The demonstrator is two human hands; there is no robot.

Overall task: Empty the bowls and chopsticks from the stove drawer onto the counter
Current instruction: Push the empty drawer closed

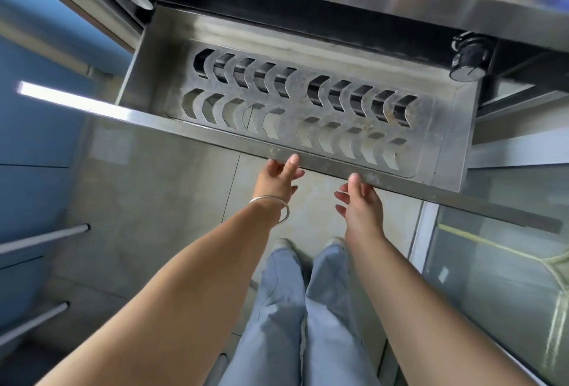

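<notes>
Hands, two, left hand (277, 179) and right hand (360, 201), fingers loosely spread, touch one open steel drawer's front rail (191, 128) below two black knobs (468, 59).

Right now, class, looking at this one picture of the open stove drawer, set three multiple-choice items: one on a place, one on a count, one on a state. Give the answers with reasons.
1. Where do both hands touch the drawer?
A. its front rail
B. its back wall
C. its slotted floor plate

2. How many black knobs show on the stove front above the drawer?
A. none
B. two
C. five

3. What state is the drawer in?
A. shut
B. pulled out, holding stacked bowls
C. pulled out, with no bowls or chopsticks visible

Answers:
1 A: the left hand and right hand have fingertips on the front rail of the drawer.
2 B: a left knob and a right knob show.
3 C: only the bare slotted plate is seen.
</notes>
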